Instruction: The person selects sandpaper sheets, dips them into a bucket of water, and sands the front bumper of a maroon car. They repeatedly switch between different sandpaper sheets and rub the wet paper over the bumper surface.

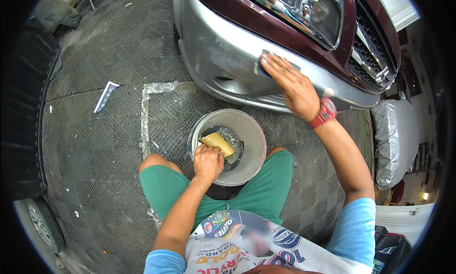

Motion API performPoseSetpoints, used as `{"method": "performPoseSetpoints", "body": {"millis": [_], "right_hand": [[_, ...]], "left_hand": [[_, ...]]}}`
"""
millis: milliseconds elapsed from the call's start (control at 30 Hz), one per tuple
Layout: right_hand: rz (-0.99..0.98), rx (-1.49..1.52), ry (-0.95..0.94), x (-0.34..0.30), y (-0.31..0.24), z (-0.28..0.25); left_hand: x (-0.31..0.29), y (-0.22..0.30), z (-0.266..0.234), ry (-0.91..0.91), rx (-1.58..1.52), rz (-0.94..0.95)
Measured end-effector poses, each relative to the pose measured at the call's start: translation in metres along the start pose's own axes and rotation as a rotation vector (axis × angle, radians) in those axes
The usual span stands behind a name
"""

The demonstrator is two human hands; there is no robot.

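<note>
My left hand point(209, 164) grips a wet, yellowish sponge point(217, 143) at the mouth of a pale plastic bucket point(258, 148). Below the sponge, dark water point(232, 167) shows in the bucket, which stands between my knees. My right hand point(292, 86), with a red watch point(326, 113) at its wrist, lies with fingers stretched over a dark grey sheet of sandpaper point(259, 69). It holds that sheet flat against the silver-grey car bumper point(213, 46), just below the headlight. Most of the sandpaper is hidden under the fingers.
Above the bumper are the maroon body panel point(228, 5), the headlight point(318, 13) and the grille point(368, 48). A white and blue strip point(105, 97) lies on the patterned dark floor point(95, 146). A silver-covered bulky thing point(395, 141) stands at the right, a car wheel point(40, 224) at the lower left.
</note>
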State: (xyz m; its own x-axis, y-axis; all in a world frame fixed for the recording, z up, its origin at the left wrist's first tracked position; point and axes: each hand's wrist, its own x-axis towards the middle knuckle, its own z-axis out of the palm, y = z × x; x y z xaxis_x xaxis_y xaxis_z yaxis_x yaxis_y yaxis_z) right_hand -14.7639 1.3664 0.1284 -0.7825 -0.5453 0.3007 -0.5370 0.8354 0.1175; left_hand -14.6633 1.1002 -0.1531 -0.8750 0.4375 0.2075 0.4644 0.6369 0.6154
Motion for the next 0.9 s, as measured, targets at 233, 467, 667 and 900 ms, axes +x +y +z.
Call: {"method": "performPoseSetpoints", "body": {"millis": [233,467,667,900], "right_hand": [[-0.075,0.047,0.044,0.060,-0.015,0.024],[-0.029,-0.051,0.080,0.029,-0.004,0.020],[0.000,-0.058,-0.001,0.024,-0.014,0.010],[-0.020,-0.110,0.075,0.060,-0.024,0.032]], "left_hand": [[-0.008,-0.005,-0.004,-0.035,0.029,-0.012],[0.001,0.001,0.005,-0.014,0.007,0.010],[-0.005,-0.006,-0.008,-0.047,0.031,-0.024],[-0.004,-0.004,0.005,-0.062,0.024,-0.007]]}}
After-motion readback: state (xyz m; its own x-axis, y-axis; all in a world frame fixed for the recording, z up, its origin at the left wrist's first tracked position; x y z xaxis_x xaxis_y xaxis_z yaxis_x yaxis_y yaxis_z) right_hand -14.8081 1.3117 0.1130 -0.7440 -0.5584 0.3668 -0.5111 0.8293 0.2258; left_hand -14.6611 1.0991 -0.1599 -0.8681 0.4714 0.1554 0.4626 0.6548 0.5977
